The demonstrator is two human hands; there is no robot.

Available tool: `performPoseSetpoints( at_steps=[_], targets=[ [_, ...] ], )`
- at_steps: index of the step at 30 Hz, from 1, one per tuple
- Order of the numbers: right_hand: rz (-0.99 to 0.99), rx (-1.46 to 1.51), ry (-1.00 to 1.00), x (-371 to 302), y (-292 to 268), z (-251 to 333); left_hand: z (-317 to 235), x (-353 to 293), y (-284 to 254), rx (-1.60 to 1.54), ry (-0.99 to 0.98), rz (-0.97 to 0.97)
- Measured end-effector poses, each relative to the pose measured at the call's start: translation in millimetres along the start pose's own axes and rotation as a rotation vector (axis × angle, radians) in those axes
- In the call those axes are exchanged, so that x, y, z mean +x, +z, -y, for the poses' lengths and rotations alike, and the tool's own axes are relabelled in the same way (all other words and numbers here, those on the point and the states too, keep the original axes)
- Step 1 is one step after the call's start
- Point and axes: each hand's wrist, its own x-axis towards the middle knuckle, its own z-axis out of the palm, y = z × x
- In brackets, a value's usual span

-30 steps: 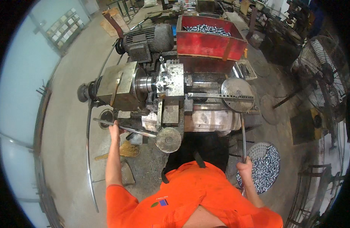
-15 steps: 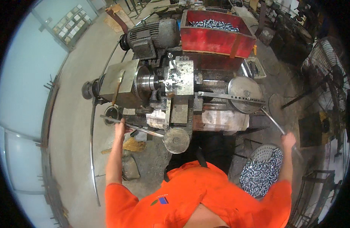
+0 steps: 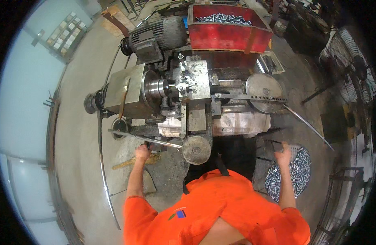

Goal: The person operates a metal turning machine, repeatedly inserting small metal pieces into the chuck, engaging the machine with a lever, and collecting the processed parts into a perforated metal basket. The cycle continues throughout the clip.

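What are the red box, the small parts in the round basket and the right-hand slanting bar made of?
Red box: wood or sheet metal, hard to say; its scuffed red coat looks like paint.
Small parts: probably plated metal, given their bright silvery glints.
Slanting bar: likely bare steel, smooth, with a highlight along it.

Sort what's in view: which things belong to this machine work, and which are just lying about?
Likely part of the work:
- machine spindle
- left lever bar
- right lever bar
- small metal parts in the perforated basket, by the right hand
- red bin of similar-looking parts

Likely just lying about:
- straw broom
- standing fan
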Motion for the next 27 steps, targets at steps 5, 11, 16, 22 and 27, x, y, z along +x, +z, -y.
performPoseSetpoints(
  at_steps=[5,11,16,22,27],
  targets=[
    [0.162,0.124,-0.020,-15.4,5.6,38.9,-62.7,-1.2,60.3,-0.533,-0.505,-0.202],
    [0.089,0.097,-0.243,26.7,-14.6,70.8,-10.2,0.1,36.1,-0.186,-0.149,0.124],
    [-0.170,0.176,-0.608,93.1,-51.0,139.5,-14.6,-9.0,6.1,-0.213,-0.169,0.144],
    [0.021,0.396,-0.965,136.0,-66.1,323.9,50.7,-18.9,3.4,-0.542,-0.154,0.157],
    [0.192,0.251,-1.154,131.6,-8.5,456.8,92.4,-87.4,-139.9,-0.587,-0.187,-0.388]
  ],
)
